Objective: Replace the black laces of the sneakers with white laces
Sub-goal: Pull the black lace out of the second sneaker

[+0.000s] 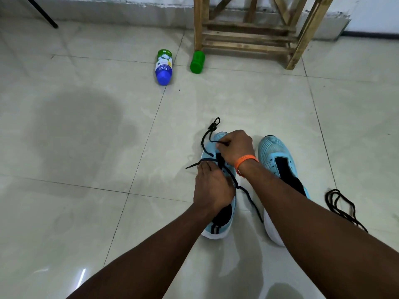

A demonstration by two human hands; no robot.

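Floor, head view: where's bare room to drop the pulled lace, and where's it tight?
Free: wide tiles left of the laced sneaker; also the strip between the sneaker toes and the blue-capped bottle. Crowded: gap between the sneakers, crossed by the trailing lace; right of the unlaced sneaker, a loose black lace lies.

Two bottles (163, 69) (197, 62) lying on tiles beside a wooden stand (254, 33)
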